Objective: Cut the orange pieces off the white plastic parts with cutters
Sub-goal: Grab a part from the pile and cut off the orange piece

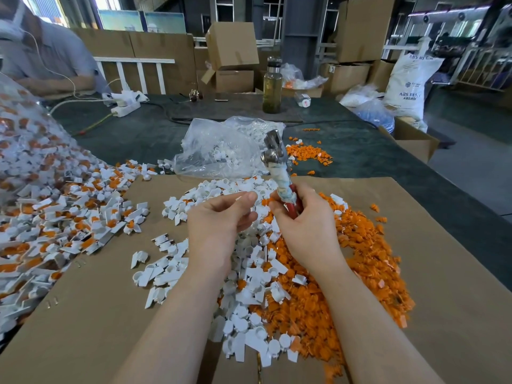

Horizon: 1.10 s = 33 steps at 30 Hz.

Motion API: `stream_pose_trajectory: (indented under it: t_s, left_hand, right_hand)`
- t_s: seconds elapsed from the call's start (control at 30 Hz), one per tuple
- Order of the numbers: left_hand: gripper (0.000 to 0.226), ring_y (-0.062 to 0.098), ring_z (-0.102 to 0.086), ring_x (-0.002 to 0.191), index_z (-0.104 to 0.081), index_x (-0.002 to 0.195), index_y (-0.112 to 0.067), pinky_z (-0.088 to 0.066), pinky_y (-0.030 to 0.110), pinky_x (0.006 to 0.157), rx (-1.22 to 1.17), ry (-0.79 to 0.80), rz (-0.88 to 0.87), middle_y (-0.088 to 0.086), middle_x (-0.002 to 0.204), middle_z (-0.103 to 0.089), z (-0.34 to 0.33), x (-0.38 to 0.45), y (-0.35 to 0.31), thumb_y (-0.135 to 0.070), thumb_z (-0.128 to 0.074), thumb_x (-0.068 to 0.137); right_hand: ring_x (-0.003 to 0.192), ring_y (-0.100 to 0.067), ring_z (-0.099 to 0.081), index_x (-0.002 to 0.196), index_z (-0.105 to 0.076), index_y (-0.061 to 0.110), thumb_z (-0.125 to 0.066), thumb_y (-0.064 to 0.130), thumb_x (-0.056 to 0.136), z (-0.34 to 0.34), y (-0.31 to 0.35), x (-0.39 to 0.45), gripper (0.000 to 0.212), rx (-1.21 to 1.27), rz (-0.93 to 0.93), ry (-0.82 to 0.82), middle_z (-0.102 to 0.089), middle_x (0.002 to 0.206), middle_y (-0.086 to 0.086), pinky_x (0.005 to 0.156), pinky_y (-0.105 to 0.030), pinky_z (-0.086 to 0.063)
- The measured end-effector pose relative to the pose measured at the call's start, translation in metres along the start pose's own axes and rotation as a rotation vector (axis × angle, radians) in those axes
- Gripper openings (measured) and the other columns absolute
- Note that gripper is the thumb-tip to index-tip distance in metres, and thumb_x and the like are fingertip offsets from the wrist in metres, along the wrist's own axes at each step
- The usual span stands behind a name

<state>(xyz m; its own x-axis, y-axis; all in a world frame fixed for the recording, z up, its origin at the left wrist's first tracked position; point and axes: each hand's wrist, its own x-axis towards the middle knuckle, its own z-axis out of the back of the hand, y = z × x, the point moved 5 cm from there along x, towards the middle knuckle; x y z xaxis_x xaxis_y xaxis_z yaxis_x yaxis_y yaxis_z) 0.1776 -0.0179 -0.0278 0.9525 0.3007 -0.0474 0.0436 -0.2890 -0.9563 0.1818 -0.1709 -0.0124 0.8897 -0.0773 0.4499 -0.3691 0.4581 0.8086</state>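
Observation:
My right hand (303, 225) grips the cutters (278, 167) by their red, tape-wrapped handles, metal jaws pointing up and away. My left hand (219, 220) hovers just left of it with fingers loosely curled and thumb near the forefinger; nothing is plainly held in it. Below both hands lies a heap of cut white plastic parts (249, 295) and, to its right, a heap of orange pieces (360, 273). At the left, a large pile of uncut white parts with orange pieces attached (55, 206) spreads over the cardboard (97, 314).
A clear plastic bag of white parts (221, 148) lies behind the hands, with a small orange pile (307, 153) beside it. A glass bottle (272, 87), power strip (126, 106) and cartons stand farther back. Another person (41, 59) sits at far left.

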Motion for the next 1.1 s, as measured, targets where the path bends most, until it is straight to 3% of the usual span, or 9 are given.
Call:
stream_pose_trajectory:
  t_s: [0.17,0.37,0.53,0.7,0.93,1.1]
  left_hand:
    - [0.007,0.014,-0.072,0.061,-0.076,0.085,-0.013,-0.055,0.017,0.058,-0.004,0.060,-0.016,0.007,0.071,-0.076,-0.007,-0.005,-0.003,-0.010,-0.079,0.080]
    - [0.021,0.017,-0.075,0.071,-0.076,0.089,-0.016,-0.057,0.018,0.064,0.077,0.073,-0.053,0.005,0.075,-0.076,-0.010,-0.005,-0.002,0.003,-0.074,0.081]
    - [0.017,0.018,-0.075,0.069,-0.072,0.075,-0.016,-0.060,0.027,0.069,0.158,0.024,-0.111,0.003,0.068,-0.075,-0.009,-0.007,-0.005,-0.001,-0.079,0.077]
    - [0.016,0.017,-0.074,0.069,-0.073,0.070,-0.021,-0.059,0.032,0.072,0.269,0.027,-0.147,0.000,0.067,-0.074,-0.011,-0.010,-0.006,-0.010,-0.083,0.074]
    - [0.015,0.005,-0.068,0.063,-0.075,0.071,-0.025,-0.050,0.013,0.057,0.356,0.028,-0.230,-0.007,0.067,-0.073,-0.014,-0.011,-0.011,-0.014,-0.084,0.074]
    - [0.011,0.001,-0.066,0.061,-0.077,0.076,-0.023,-0.047,0.008,0.054,0.427,0.033,-0.291,-0.014,0.068,-0.072,-0.015,-0.011,-0.011,-0.014,-0.082,0.076]
  right_hand:
    - [0.078,0.002,-0.061,0.093,-0.058,0.033,-0.068,0.023,0.089,0.000,0.000,-0.001,0.015,0.019,-0.003,-0.020,-0.063,0.080,0.018,0.066,-0.021,-0.051]
    - [0.078,0.005,-0.061,0.098,-0.060,0.028,-0.068,0.024,0.090,0.003,-0.004,0.001,0.012,0.036,-0.040,-0.055,-0.065,0.083,0.016,0.062,-0.009,-0.047]
    - [0.077,0.000,-0.061,0.097,-0.058,0.030,-0.068,0.025,0.089,0.003,-0.002,0.000,0.014,-0.022,-0.017,-0.073,-0.063,0.084,0.018,0.064,-0.016,-0.048]
    - [0.075,-0.001,-0.060,0.096,-0.057,0.031,-0.069,0.024,0.089,0.003,-0.001,0.000,0.016,-0.030,-0.009,-0.077,-0.063,0.082,0.017,0.060,-0.011,-0.042]
    - [0.077,0.001,-0.062,0.096,-0.060,0.027,-0.070,0.023,0.088,0.003,-0.001,0.000,0.013,0.000,-0.018,-0.082,-0.065,0.084,0.015,0.060,-0.011,-0.046]
    - [0.079,-0.003,-0.063,0.088,-0.054,0.039,-0.069,0.020,0.088,0.001,0.002,-0.001,0.025,0.009,-0.016,-0.063,-0.064,0.082,0.016,0.067,-0.023,-0.051]
